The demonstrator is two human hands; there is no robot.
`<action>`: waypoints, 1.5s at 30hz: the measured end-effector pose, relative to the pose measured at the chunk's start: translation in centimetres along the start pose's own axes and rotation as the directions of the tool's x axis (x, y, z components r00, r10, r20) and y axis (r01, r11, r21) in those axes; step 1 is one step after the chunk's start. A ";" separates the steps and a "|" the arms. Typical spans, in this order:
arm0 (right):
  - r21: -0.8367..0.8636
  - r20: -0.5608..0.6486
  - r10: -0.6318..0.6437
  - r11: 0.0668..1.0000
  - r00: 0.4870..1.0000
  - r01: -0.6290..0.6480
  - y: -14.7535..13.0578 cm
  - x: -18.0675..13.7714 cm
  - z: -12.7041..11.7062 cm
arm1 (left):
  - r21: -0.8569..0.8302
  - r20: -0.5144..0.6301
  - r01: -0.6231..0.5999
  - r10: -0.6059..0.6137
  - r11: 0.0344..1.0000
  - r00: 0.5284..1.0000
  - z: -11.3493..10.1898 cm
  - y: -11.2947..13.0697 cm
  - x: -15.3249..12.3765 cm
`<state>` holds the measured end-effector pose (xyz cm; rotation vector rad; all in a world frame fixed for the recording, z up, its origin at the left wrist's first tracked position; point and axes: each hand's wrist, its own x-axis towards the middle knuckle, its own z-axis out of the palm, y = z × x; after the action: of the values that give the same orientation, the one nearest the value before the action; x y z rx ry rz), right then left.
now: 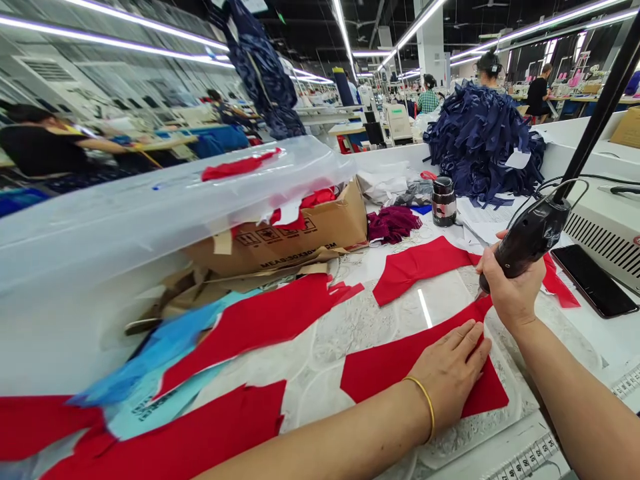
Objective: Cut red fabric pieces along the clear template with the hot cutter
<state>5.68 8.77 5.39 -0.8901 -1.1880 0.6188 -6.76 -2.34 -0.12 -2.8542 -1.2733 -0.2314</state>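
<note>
My left hand (453, 373) lies flat on a red fabric piece (390, 363), fingers stretched out over its right part. My right hand (515, 287) is wrapped around a black corded hand tool (530, 233), held tilted. The tool's narrow metal tip points down at the upper edge of that red piece, just beyond my left fingertips; whether it touches the cloth I cannot tell. Under the cloth is a clear sheet (350, 327) on the table. Another red piece (425, 263) lies just behind, and a red scrap (560, 283) is right of my right hand.
More red pieces (260, 320) and blue sheets (150, 360) lie left. An open cardboard box (325, 230) holds red cloth beneath a clear plastic sheet (150, 213). A black jar (444, 200), navy strip pile (485, 143), phone (595, 280) and grey machine (607, 227) stand around. A ruler tape (530, 460) edges the front.
</note>
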 end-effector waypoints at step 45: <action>-0.283 -0.006 -0.254 0.928 0.967 0.241 0.3 0.9 -1.3 | -0.311 0.083 0.566 -0.572 0.763 0.816 -2.6 -6.2 -9.3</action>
<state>7.15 9.29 5.47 -0.9652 -1.3447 0.2269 -17.82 -5.23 0.80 -2.5751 -2.2704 -0.5080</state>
